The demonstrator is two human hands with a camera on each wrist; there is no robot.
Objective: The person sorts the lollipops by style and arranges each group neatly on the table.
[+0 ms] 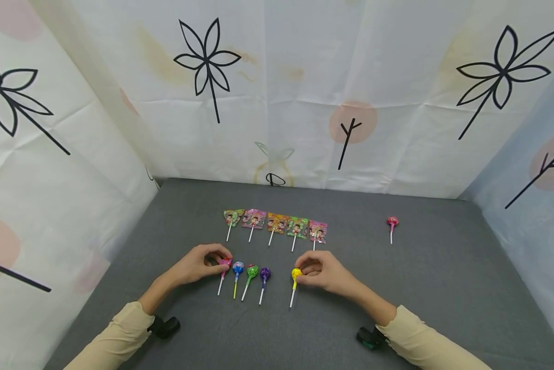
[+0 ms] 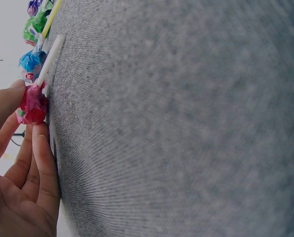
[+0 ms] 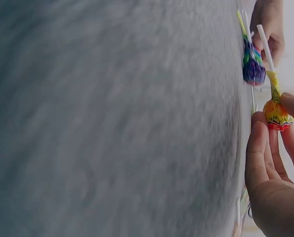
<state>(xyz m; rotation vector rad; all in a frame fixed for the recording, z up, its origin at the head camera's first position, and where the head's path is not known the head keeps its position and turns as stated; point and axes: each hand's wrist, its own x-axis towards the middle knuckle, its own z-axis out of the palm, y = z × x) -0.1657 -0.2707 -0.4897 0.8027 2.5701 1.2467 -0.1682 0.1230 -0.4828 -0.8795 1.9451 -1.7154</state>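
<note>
At the left end of the near row, my left hand [image 1: 204, 264] pinches the wrapped head of a pink lollipop [image 2: 34, 104] between thumb and fingers. My right hand [image 1: 325, 272] holds a yellow lollipop [image 3: 277, 112] by its head, its white stick pointing toward me. Between the hands lie a blue lollipop [image 1: 238, 268] with a yellow stick, a green lollipop [image 1: 252, 271] and a purple lollipop [image 1: 265, 274]. A gap separates the purple one from the yellow one.
Behind them runs a row of flat-wrapped lollipops [image 1: 277, 223] in green, pink and orange packets. One red-pink lollipop [image 1: 392, 222] lies apart at the far right. The grey table [image 1: 443, 288] meets patterned white curtains [image 1: 304, 61] at its back and sides.
</note>
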